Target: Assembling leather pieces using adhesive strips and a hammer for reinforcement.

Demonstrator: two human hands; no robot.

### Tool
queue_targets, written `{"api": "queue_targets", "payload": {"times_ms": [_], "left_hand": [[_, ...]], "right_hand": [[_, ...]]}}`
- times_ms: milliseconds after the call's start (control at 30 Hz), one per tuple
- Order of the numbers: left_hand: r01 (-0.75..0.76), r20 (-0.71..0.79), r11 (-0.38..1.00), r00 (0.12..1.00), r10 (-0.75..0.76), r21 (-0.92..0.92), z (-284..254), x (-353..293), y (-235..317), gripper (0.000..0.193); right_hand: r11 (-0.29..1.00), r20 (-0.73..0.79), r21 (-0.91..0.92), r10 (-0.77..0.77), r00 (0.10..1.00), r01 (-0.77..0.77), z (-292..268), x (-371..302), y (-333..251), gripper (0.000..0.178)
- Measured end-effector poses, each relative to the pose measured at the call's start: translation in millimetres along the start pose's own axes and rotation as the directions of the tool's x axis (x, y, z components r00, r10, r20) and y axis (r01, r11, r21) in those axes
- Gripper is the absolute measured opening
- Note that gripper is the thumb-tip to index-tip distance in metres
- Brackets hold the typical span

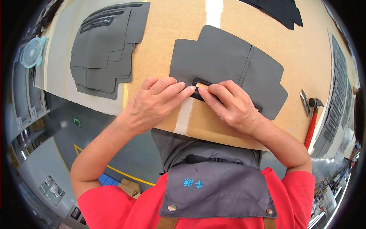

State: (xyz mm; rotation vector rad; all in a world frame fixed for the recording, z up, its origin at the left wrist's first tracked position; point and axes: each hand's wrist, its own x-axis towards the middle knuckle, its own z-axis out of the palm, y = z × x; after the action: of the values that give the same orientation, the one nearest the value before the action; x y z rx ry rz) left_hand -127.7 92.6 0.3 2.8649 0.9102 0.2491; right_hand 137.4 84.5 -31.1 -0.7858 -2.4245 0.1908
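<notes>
A dark grey panel point(217, 57) lies flat on the worktable point(156, 45), close to the near edge, with a band of bare tabletop left between. It's matt and smooth, cut in an uneven outline: the far-left corner is stepped in, and another notch breaks the right side. One straight seam crosses it from the far edge toward the near one, leaving the larger part on the left.

Along the panel's side facing the near table edge I can see a narrow black strip point(196, 94), with a small tan patch showing beside it. Most of its length is hidden; more black shows farther right, though whether it's the same piece I can't tell.
</notes>
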Motion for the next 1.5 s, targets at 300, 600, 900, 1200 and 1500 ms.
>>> {"api": "queue_targets", "payload": {"times_ms": [300,600,900,1200,1500], "left_hand": [[0.046,-0.002,0.998,0.999,-0.046,-0.039,2.0,0.8,2.6,0.057],[0.035,0.090,0.999,0.995,-0.031,-0.038,-8.4,3.3,-1.1,0.058],[0.037,0.120,0.999,0.992,-0.036,-0.006,-8.8,1.9,0.0,0.058],[0.025,0.173,0.998,0.984,-0.035,0.055,-15.9,5.6,2.5,0.066],[0.208,-0.029,0.977,0.977,-0.209,-0.047,3.2,7.2,32.7,0.053]], "right_hand": [[1.000,-0.003,-0.007,-0.004,1.000,0.004,1.3,-1.3,-0.1,0.035],[1.000,-0.010,-0.002,0.006,1.000,-0.006,1.6,-1.2,-1.8,0.038],[1.000,-0.006,0.010,0.024,1.000,-0.024,2.0,-2.6,-2.2,0.042],[1.000,-0.030,0.007,-0.010,1.000,0.010,2.3,-1.9,-0.8,0.031],[0.999,-0.056,-0.019,-0.031,0.998,0.030,6.6,-4.9,-0.2,0.035]]}}
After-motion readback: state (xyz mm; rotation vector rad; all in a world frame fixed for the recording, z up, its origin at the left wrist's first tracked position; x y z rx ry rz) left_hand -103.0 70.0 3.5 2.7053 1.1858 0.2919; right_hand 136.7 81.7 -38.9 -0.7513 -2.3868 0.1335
